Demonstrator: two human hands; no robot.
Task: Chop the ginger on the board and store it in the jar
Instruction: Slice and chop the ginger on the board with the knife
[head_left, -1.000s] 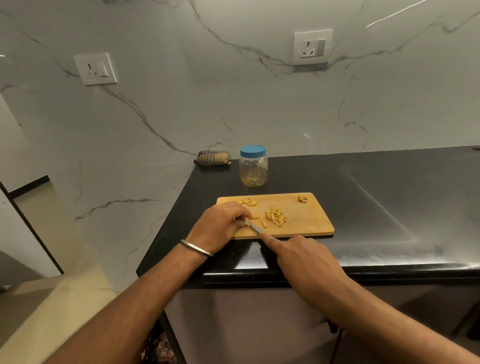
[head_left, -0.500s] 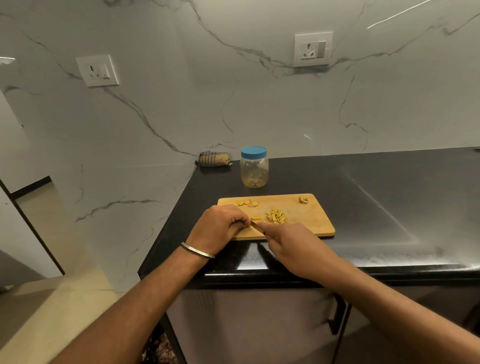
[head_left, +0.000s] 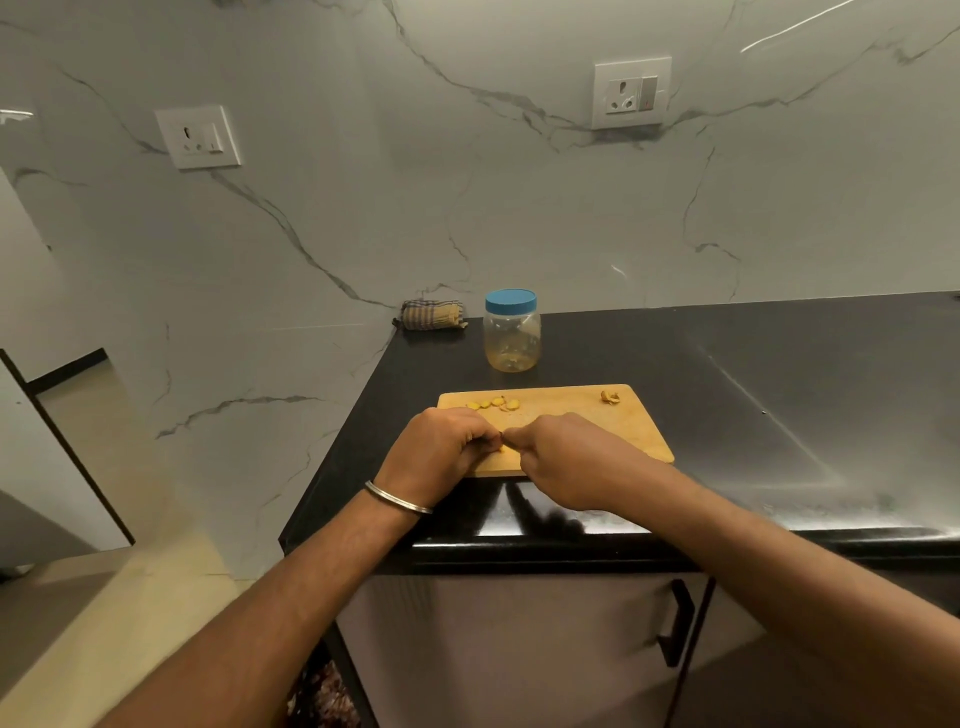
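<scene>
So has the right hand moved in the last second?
Yes. The right hand slid forward onto the cutting board, toward the jar, and now meets the left hand.

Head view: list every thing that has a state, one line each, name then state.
jar: upright behind the board, blue lid on, some yellowish bits at the bottom.
cutting board: flat on the counter, partly covered by both hands.
ginger slices: loose at the board's far left edge.
ginger scrap: alone at the far right corner.
left hand: fingers curled, pinching a small ginger piece.
right hand: fingers curled, knife hidden.
cloth: rolled up against the wall.
</scene>
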